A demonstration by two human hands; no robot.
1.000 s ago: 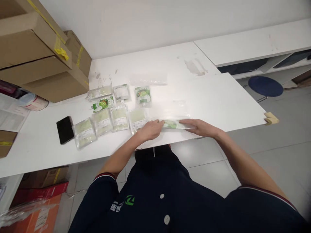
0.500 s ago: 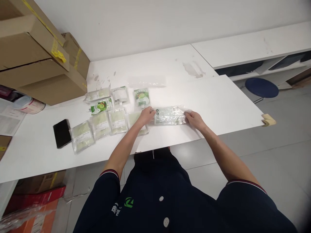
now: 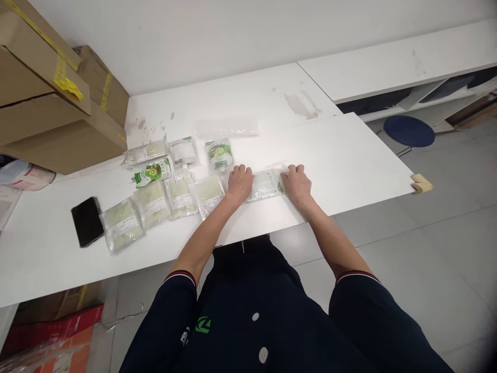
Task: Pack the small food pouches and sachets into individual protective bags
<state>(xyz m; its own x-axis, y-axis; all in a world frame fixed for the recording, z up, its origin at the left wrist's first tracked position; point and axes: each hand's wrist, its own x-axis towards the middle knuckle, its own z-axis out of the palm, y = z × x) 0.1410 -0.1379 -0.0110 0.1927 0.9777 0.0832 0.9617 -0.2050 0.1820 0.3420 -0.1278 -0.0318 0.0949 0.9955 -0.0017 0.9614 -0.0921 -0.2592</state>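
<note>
A clear plastic bag (image 3: 266,185) with a green-printed pouch inside lies flat near the table's front edge. My left hand (image 3: 240,183) is closed over its left end, fingers bent down and pressed together. On the opposite end, my right hand (image 3: 298,184) grips the bag's loose plastic; its fingertips are partly hidden. Just left of my left hand lies a pale green wrapped packet (image 3: 208,194), partly covered by my forearm. Behind that hand is a spouted pouch with a fruit picture (image 3: 220,154).
Several wrapped packets (image 3: 152,203) and a printed pouch (image 3: 152,173) spread leftward, beside a black phone (image 3: 87,221). An empty clear sleeve (image 3: 227,127) lies behind. Cardboard boxes (image 3: 58,140) stand at left. A foam guard (image 3: 422,184) caps the right table corner; a blue stool (image 3: 409,130) stands beyond.
Both hands have turned from pinching the bag's ends to pressing down over them, and have come closer together. The bag now lies flatter. The view has shifted slightly to the right.
</note>
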